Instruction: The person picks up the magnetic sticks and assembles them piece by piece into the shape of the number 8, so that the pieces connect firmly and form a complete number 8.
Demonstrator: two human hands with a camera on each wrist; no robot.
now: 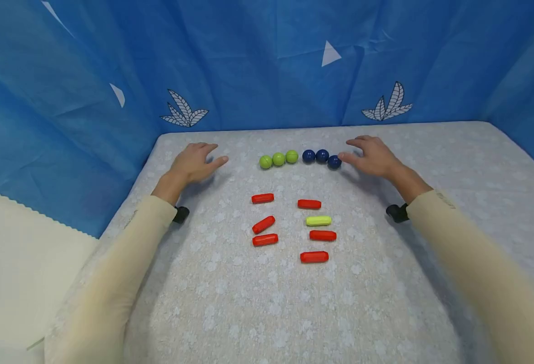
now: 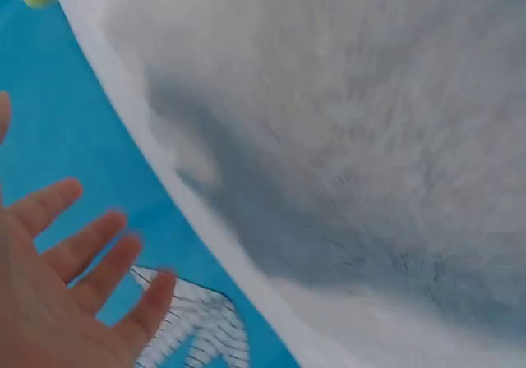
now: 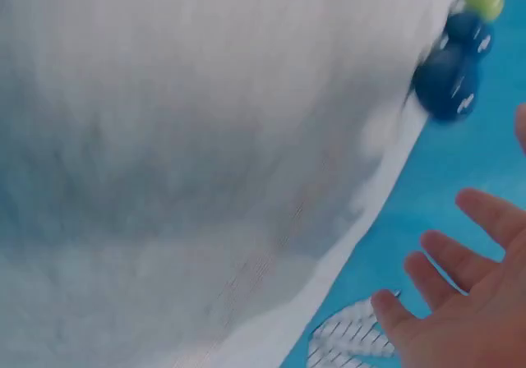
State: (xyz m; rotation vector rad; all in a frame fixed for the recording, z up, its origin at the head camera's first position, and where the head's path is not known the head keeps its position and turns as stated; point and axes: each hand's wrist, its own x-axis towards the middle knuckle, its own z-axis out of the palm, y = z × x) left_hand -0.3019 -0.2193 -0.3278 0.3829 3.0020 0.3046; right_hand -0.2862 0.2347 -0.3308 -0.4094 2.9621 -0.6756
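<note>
My left hand (image 1: 195, 163) hovers over the far left of the table, fingers spread and holding nothing. To its right lie several balls in a row: three green balls (image 1: 278, 159), then three dark blue balls (image 1: 322, 156). My right hand (image 1: 371, 156) is just right of the blue balls, its thumb overlapping the rightmost one in the head view. Its fingers are extended and apart in the right wrist view, with nothing in them. Nearer to me lie several red ribbed cylinders (image 1: 314, 257) in two loose columns, and one yellow ribbed cylinder (image 1: 319, 221) among the right column.
A pale floral cloth (image 1: 230, 303) covers the table. Behind it hangs a blue curtain (image 1: 267, 65) with white leaf prints, which also runs along the left side. A cream surface (image 1: 21, 273) shows at the lower left, beyond the table's edge.
</note>
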